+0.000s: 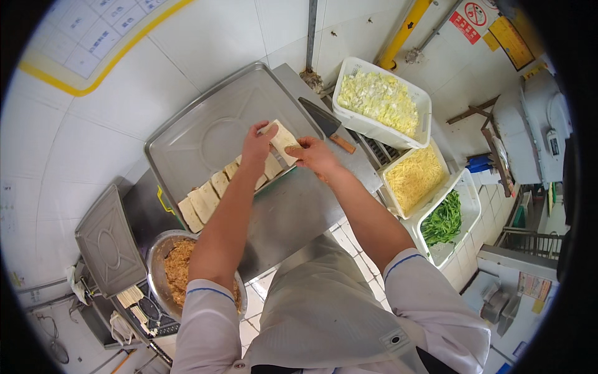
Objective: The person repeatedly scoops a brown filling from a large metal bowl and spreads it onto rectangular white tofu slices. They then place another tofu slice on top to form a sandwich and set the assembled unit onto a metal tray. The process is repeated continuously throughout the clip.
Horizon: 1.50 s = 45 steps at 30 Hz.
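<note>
Bowl (156,268) of filling (177,265), near the tray's (212,118) left end; row of pieces (218,182), on the tray; left hand (256,143), pinching a pale slab (283,138) over the tray; right hand (316,156), pinching it too; knife (323,121), right of the tray.

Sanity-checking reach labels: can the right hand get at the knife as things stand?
Probably yes: the knife lies near the right hand, its handle unobstructed. That hand holds a pale slab, though, and would likely need to release it.
</note>
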Available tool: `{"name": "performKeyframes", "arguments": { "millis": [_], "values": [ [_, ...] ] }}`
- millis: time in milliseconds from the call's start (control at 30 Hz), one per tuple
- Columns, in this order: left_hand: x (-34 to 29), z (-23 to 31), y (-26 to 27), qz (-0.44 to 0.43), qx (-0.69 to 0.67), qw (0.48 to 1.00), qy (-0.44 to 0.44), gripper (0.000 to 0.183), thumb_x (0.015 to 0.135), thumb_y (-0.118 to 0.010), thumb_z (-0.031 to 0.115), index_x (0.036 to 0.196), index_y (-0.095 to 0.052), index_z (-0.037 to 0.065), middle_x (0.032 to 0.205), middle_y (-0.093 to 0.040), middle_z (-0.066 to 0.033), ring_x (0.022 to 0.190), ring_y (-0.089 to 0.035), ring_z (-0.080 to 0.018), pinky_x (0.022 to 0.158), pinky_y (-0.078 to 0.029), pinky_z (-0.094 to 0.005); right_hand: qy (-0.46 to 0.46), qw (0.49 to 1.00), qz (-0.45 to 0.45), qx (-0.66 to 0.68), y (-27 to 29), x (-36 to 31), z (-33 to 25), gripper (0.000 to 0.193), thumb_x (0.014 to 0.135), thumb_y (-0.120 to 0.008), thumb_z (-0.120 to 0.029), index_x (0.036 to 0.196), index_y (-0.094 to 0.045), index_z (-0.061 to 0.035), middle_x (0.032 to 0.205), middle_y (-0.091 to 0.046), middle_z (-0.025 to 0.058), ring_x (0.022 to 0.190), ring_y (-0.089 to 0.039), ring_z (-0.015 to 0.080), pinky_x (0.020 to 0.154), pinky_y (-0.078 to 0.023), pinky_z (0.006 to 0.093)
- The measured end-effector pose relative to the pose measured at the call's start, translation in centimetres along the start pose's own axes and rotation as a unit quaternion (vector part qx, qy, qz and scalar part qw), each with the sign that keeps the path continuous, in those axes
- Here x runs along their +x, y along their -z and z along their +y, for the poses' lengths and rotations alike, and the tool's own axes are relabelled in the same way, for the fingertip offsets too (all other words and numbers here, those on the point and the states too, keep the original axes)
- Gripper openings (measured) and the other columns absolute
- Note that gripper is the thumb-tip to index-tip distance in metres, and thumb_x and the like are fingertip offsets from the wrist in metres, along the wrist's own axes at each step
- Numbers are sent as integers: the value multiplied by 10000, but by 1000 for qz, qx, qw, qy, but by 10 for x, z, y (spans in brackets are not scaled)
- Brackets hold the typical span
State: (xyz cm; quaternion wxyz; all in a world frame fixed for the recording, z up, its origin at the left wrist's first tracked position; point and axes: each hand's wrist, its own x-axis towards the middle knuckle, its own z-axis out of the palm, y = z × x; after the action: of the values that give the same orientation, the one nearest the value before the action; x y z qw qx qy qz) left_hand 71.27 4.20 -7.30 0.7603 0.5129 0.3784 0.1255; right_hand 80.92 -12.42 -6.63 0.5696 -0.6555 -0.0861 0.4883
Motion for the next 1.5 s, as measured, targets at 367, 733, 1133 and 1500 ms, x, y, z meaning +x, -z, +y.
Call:
{"name": "performKeyframes", "arguments": {
  "millis": [367, 733, 1133, 1500],
  "values": [
    [85, 1, 32, -128, 514, 845, -75, 530, 900, -811, 252, 1355, -666, 23, 1223, -742, -180, 1058, -734, -322, 928, -592, -414, 87, 859, -29, -504, 0, 67, 16, 365, 858, -759, -235, 1089, -734, 47, 1113, -740, 274, 1046, -726, 408, 903, -587, 502],
    [77, 7, 39, -140, 584, 797, -63, 361, 902, -752, 203, 1221, -747, 36, 1148, -772, -159, 1063, -736, -319, 947, -584, -412, 142, 862, -13, -487, -6, 75, 34, 181, 833, -644, -25, 987, -730, 12, 1044, -741, 263, 1043, -713, 432, 940, -559, 531],
    [-31, 15, 58, 114, 368, 890, -246, 329, 1033, -688, 240, 1256, -717, 0, 1158, -756, -193, 1051, -746, -317, 937, -576, -401, 135, 949, 10, -285, 14, 15, 5, 393, 920, -817, -237, 1219, -728, 3, 1009, -755, 110, 905, -714, 213, 830, -560, 341],
    [-362, -125, 196, 359, 296, 865, -185, 448, 1086, -554, 119, 1519, -543, 3, 1292, -725, -191, 1212, -691, -264, 1042, -545, -352, 129, 949, -255, -132, -177, -156, 58, 245, 1050, -710, -131, 1260, -695, -6, 1034, -728, 20, 915, -647, 92, 838, -537, 266]
  ]
}}
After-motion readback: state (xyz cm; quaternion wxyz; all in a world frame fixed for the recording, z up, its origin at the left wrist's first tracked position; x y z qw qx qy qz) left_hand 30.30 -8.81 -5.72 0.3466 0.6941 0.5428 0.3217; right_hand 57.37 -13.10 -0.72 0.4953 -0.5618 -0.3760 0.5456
